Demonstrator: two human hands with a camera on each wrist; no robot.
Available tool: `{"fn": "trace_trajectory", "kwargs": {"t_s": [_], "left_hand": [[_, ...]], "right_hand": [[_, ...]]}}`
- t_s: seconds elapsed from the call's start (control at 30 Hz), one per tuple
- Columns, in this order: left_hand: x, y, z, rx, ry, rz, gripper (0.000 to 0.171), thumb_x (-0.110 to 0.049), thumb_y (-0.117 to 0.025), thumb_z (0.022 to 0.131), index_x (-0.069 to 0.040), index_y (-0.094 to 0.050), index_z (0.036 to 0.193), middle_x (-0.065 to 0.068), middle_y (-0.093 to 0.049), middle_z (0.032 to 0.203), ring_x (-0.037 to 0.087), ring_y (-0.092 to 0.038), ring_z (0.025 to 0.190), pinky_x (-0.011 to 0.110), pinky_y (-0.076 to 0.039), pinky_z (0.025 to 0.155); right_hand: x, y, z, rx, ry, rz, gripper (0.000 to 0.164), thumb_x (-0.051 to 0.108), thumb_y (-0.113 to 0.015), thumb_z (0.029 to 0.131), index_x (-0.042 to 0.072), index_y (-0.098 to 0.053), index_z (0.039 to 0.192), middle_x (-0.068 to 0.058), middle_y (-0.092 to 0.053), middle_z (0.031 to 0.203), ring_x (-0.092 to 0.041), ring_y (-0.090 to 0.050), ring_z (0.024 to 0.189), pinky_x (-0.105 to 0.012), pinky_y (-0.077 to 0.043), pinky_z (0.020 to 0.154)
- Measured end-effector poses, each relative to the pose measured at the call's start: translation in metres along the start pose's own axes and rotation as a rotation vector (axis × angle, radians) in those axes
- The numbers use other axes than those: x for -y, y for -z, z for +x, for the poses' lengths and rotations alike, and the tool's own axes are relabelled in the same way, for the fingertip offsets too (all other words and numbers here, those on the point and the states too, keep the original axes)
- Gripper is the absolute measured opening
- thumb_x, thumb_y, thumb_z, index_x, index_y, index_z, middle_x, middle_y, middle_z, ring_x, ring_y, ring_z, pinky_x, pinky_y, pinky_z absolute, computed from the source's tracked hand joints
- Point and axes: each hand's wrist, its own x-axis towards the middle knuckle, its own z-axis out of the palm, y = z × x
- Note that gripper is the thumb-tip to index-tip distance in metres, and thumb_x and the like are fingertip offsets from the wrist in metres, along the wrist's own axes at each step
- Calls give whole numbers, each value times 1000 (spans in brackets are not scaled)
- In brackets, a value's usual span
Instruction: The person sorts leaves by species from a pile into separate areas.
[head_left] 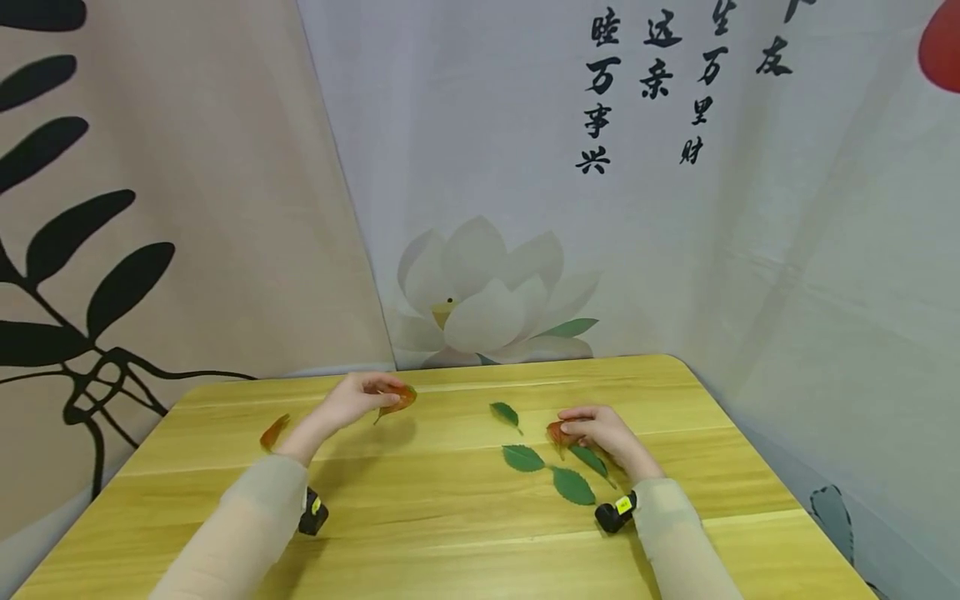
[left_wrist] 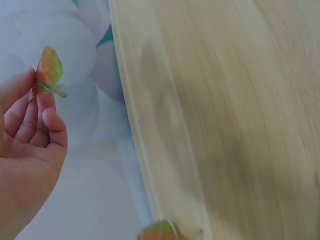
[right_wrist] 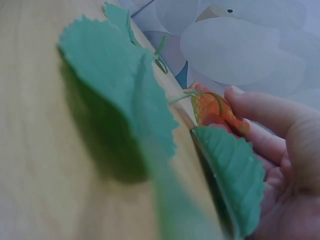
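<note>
Leftmost, we see a loose orange leaf (head_left: 274, 433) on the surface (head_left: 420, 533); our left hand (head_left: 347, 411) raises a red leaf (head_left: 402, 398) in a pinching grip; it looks light, thin, fragile, best held near the stem; three green leaves (head_left: 522, 457) lie between; our right hand (head_left: 606, 432) pinches a second red leaf (head_left: 556, 432), a fourth green leaf (head_left: 590, 459) crowding it.

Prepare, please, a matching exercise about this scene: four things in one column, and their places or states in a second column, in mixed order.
1. left hand
2. right hand
3. loose reddish leaf
4. tabletop

A. has a wood grain
B. holds a red leaf close to green leaves
C. lies leftmost of all the leaves in the head view
D. holds an orange-red leaf farther from the green leaves

Pairs: 1-D, 2-B, 3-C, 4-A.
</note>
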Motion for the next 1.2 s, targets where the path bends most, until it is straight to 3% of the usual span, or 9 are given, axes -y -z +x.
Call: {"fn": "trace_trajectory", "kwargs": {"t_s": [0.37,0.5,0.8,0.97,1.2], "left_hand": [[31,24,-10,-110,84,10,36,-9,-61,96,7,-59,128,22,-65,111,29,-63,95,52,-49,85],[36,27,-14,-115,94,77,33,-5,-61,95,9,-60,125,21,-66,105,30,-63,91,47,-52,79],[45,21,-19,-116,120,229,31,-4,-63,93,6,-64,122,18,-67,102,19,-61,74,33,-51,63],[50,17,-21,-111,135,308,28,-7,-65,92,3,-67,118,18,-68,106,22,-64,79,35,-52,68],[54,16,-27,-103,170,415,25,-11,-67,91,0,-71,114,19,-68,111,38,-61,103,50,-49,85]], "right_hand": [[-2,1,-1,-7,-24,-6,38,13,-70,89,-5,-64,122,-11,-68,107,-17,-64,78,-29,-51,65],[-3,3,0,-26,-35,-3,36,12,-71,89,-4,-65,121,-8,-69,102,-17,-64,77,-29,-51,65],[-4,5,0,-15,-16,20,38,12,-71,89,-7,-63,121,-6,-70,98,-16,-64,75,-28,-51,63],[-2,3,-1,-12,-16,16,38,12,-71,89,-7,-63,121,-6,-70,95,-16,-64,74,-28,-51,63],[-1,0,0,-6,-12,1,38,12,-70,89,-7,-63,121,-7,-69,98,-16,-64,75,-28,-51,64]]}}
